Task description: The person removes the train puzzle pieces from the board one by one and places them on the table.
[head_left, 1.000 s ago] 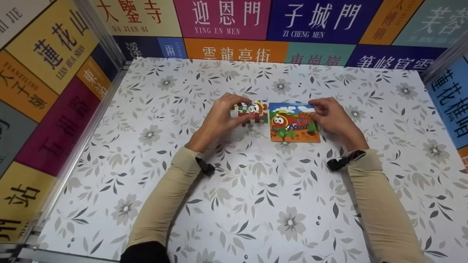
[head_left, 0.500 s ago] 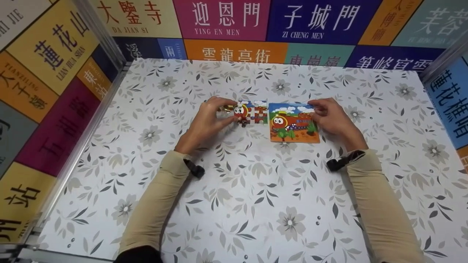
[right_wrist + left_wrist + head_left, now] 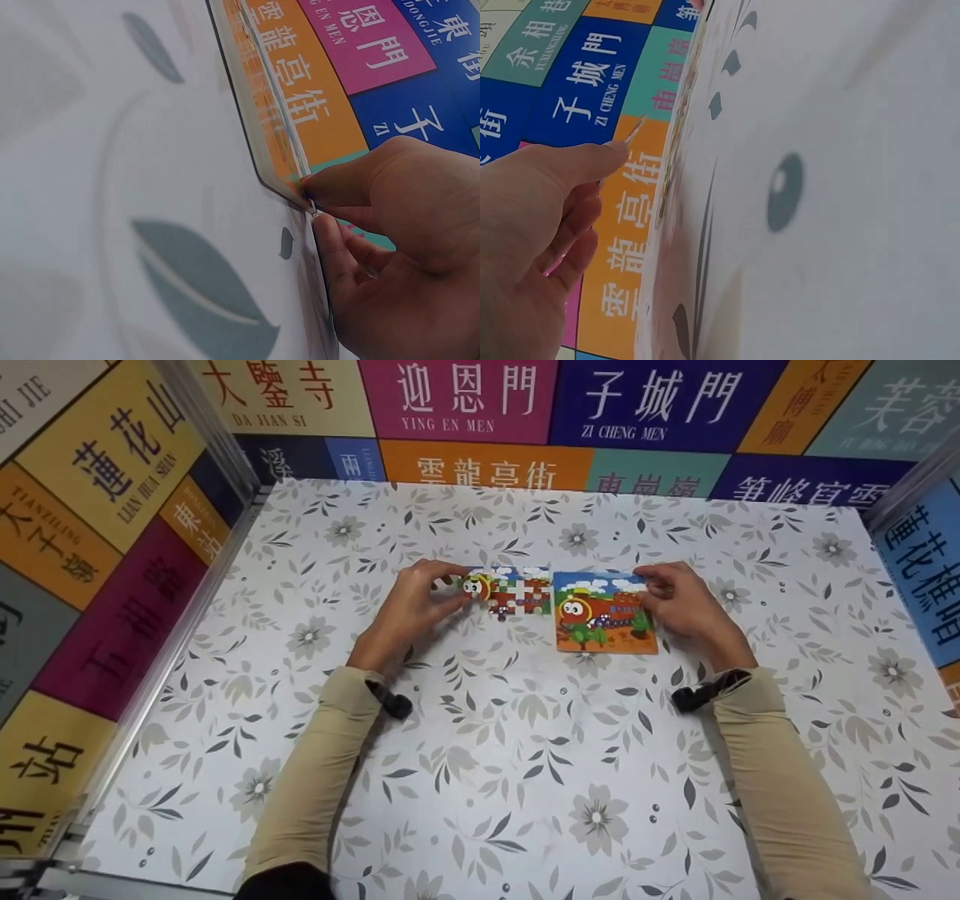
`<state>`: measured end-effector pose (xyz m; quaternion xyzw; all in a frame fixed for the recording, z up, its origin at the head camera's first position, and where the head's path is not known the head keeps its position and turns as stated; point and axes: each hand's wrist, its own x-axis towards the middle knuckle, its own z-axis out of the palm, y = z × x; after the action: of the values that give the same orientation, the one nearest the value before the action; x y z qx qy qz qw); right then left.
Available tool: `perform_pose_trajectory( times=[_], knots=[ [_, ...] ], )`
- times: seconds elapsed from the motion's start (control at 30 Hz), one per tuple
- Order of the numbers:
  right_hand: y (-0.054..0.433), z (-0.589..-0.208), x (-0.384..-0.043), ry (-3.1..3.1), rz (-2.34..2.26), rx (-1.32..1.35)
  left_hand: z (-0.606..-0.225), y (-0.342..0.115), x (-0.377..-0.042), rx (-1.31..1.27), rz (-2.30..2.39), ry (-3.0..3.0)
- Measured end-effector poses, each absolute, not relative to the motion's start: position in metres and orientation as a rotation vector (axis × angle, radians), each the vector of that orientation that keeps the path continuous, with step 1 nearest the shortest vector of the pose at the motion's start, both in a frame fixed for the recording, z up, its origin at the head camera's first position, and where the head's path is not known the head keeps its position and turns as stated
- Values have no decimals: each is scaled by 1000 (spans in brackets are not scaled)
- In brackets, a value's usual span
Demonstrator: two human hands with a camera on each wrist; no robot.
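Note:
My left hand (image 3: 409, 604) pinches a jigsaw piece (image 3: 474, 587) showing a train's face, between thumb and fingertips. In the left wrist view that thin piece (image 3: 634, 130) is seen edge-on, tilted and raised off the table. Just right of it lie several joined jigsaw pieces (image 3: 534, 598), with white gaps and an uneven lower edge. Beside them is a square picture card (image 3: 606, 615) with a complete red train scene. My right hand (image 3: 690, 604) holds this card by its right side. The right wrist view shows the thumb and finger at the corner of the card (image 3: 259, 142).
A white table (image 3: 487, 780) with a grey leaf-and-flower print lies under everything. Colourful panels (image 3: 457, 397) with large characters stand along its back and left side, with another panel (image 3: 919, 570) on the right.
My left hand has moved left with the train-face piece, from over the joined pieces to their left end, uncovering more of them. The right hand and the picture card have stayed in place.

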<state>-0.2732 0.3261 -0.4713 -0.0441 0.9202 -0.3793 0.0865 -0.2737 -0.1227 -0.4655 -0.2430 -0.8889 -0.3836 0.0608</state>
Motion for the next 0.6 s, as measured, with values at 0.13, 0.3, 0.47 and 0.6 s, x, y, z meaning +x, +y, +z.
perform_pose_trajectory(
  times=[0.13,0.3,0.47,0.6],
  knots=[
    [327,-472,-272,2743,-1132,-147,-466,-125,-274,-713,-1165,-2754],
    [328,-473,-271,2761,-1120,-176,-467,-128,-275,-734,-1151,-2815],
    [327,-471,-270,2758,-1121,-170,-467,-132,-275,-759,-1175,-2871],
    [326,-470,-270,2752,-1125,-155,-468,-134,-275,-758,-1173,-2928]
  ],
)
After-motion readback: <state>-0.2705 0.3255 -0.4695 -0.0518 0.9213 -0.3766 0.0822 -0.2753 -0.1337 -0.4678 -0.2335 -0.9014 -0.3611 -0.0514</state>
